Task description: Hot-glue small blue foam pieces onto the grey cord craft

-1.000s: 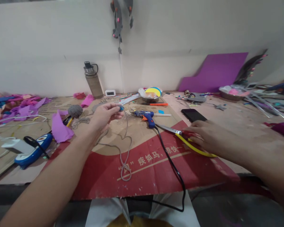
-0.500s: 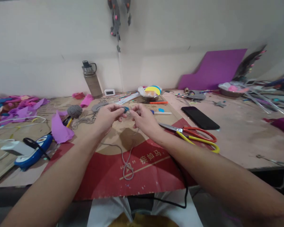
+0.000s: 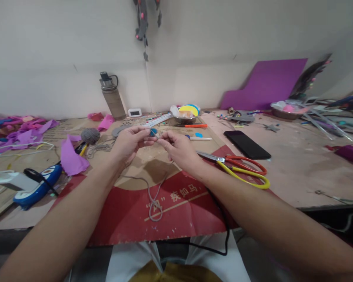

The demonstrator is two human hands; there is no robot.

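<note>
Right now, it's all happening above the middle of the cardboard [image 3: 120, 221], where the left hand [image 3: 133, 143] has a small blue piece [image 3: 153, 132] pinched between thumb and fingers, and the right hand [image 3: 179, 149] comes in close, thumb and forefinger bent at the piece's edge; whether those fingertips grip it, nip some yarn or merely touch, I cannot tell. Below them, grey yarn [image 3: 155, 220] trails over the cardboard into a loop on the red part. And it's a crowded field! Just beyond the right hand lie a blue scrap [image 3: 199, 135] and a white stick [image 3: 204, 139], with the hand blocking whatever sits directly behind it. Scissors [image 3: 222, 159] lie past the right forearm, one red handle, one yellow, the blade tips tucked out of sight behind the wrist. That forearm also crosses a black cord [image 3: 226, 246], which droops over the table's edge. Behind the scissors, a dark phone [image 3: 247, 145] lies flat. Further back, an orange tool [image 3: 195, 125] rests before a filled bowl [image 3: 188, 121], then a clock [image 3: 134, 112] and an upright bottle [image 3: 113, 102] near the wall. Over on the left, a yarn ball [image 3: 90, 136] sits close to a purple sheet [image 3: 72, 156], and a white plug [image 3: 16, 183] rests by the blue case [image 3: 26, 199]. Far right, a purple board [image 3: 264, 86] leans on the wall.
</note>
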